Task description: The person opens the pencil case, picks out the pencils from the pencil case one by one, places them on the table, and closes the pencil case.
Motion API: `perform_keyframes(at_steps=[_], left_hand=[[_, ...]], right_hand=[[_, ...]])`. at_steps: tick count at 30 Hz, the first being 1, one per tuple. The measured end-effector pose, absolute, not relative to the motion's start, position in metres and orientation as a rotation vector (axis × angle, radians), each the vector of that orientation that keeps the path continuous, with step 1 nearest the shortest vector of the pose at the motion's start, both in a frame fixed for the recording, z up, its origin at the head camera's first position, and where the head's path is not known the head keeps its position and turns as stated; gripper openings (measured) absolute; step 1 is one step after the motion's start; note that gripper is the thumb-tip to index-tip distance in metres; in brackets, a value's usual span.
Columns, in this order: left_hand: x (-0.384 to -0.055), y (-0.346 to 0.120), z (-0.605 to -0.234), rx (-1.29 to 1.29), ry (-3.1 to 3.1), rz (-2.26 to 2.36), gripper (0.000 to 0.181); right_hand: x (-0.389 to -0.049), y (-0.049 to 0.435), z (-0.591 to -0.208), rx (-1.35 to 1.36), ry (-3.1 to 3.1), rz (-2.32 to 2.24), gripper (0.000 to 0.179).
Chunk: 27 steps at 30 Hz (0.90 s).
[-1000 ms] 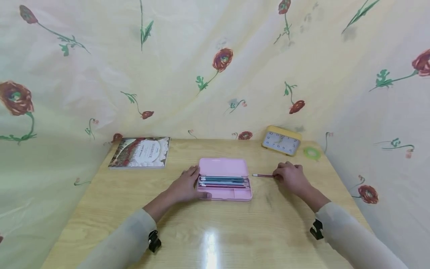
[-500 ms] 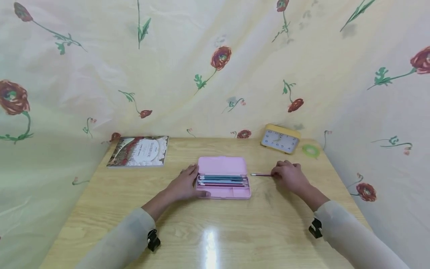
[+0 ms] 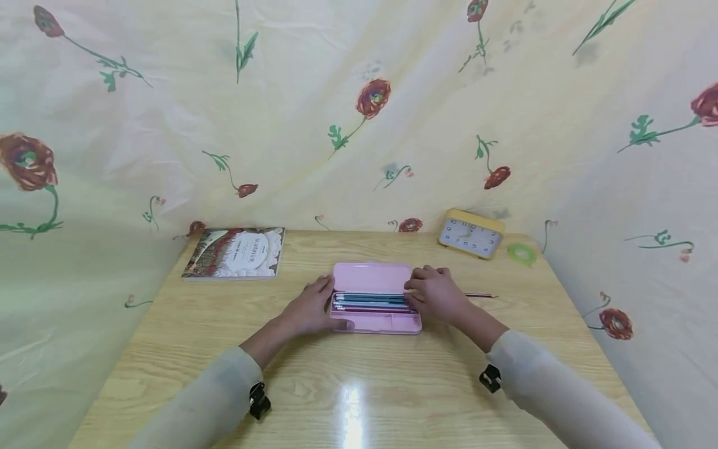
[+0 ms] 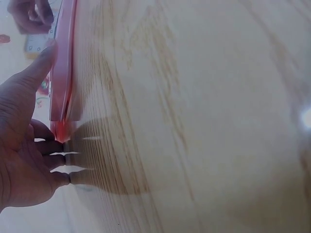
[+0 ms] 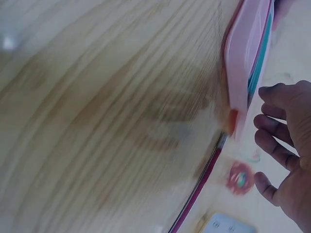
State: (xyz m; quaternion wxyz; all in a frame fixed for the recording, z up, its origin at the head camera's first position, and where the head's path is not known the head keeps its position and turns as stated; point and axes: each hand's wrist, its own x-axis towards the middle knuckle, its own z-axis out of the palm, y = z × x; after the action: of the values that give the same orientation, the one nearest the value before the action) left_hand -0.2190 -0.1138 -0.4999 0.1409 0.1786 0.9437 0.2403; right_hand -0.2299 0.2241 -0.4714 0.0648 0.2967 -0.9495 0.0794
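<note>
A pink pencil case (image 3: 367,322) lies with its lid (image 3: 370,277) folded back. Several teal, light blue and dark red pencils (image 3: 370,300) are side by side in its rear compartment. My left hand (image 3: 307,310) holds the left end of the case, thumb over the front edge and fingers along the side. Over the case's right end is my right hand (image 3: 440,296). Its fingers are loosely bent with nothing between them in the right wrist view, thumb near the teal pencils' ends. A dark red pencil (image 5: 199,187) lies on the table right of the case, partly behind the right hand in the head view.
At the back left lies a book (image 3: 235,254) with a patterned cover. A yellow alarm clock (image 3: 471,233) stands at the back right, beside a green ring-shaped roll (image 3: 521,254). A flowered cloth (image 3: 291,125) hangs behind the wooden table (image 3: 291,399).
My right hand has let go of the dark red pencil and moved left to the right end of the pencil case. The left hand stays on the case.
</note>
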Motion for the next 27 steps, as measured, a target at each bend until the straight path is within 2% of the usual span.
perform_keyframes(at_steps=[6,13,27], left_hand=[[-0.221,-0.116,-0.502,0.516,2.737,0.682,0.137],[-0.222,-0.116,-0.504,0.526,2.735,0.678,0.136],[-0.22,-0.114,-0.5,0.514,2.739,0.679,0.134]], right_hand=[[-0.229,0.204,-0.473,1.026,-2.847,-0.006,0.014],[-0.227,0.196,-0.475,1.042,-2.791,-0.222,0.009],[-0.228,0.191,-0.474,1.04,-2.772,-0.125,0.01]])
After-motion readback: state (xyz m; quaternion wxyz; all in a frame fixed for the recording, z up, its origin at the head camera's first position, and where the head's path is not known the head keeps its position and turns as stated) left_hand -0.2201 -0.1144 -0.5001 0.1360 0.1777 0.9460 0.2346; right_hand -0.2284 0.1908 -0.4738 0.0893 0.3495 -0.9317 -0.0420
